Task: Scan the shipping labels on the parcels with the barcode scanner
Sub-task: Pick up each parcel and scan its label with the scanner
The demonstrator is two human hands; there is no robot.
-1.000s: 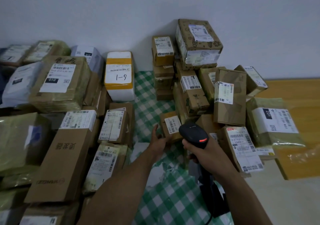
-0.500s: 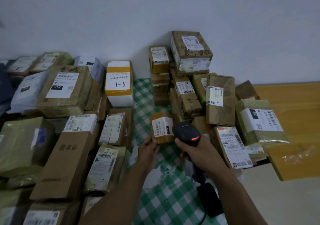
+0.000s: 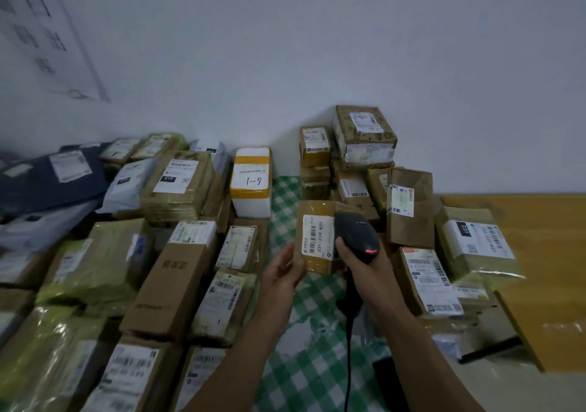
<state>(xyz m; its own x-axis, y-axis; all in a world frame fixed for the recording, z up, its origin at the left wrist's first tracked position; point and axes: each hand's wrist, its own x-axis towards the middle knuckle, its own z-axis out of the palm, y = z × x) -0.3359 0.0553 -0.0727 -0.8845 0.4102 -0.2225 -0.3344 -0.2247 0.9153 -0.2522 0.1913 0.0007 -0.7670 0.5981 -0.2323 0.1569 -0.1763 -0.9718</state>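
My left hand (image 3: pixel 283 272) holds a small brown parcel (image 3: pixel 312 212) upright above the green checked cloth (image 3: pixel 285 196), gripping its lower left edge. Its white shipping label (image 3: pixel 316 236) faces me, printed 231-239 K01. My right hand (image 3: pixel 364 264) grips a black barcode scanner (image 3: pixel 355 235) with a red light on its back. The scanner head sits right beside the label, overlapping the parcel's right side. The scanner's cable (image 3: pixel 348 348) hangs down between my forearms.
Many labelled parcels lie to the left, among them a white and yellow box (image 3: pixel 252 183) marked 1-9. A stack of brown boxes (image 3: pixel 364 135) stands against the white wall. More parcels (image 3: pixel 475 240) rest on the wooden surface (image 3: pixel 539 253) at the right.
My left hand lifted the small parcel off the cloth and turned its label toward me. My right hand brought the scanner up beside it. The camera tilted upward.
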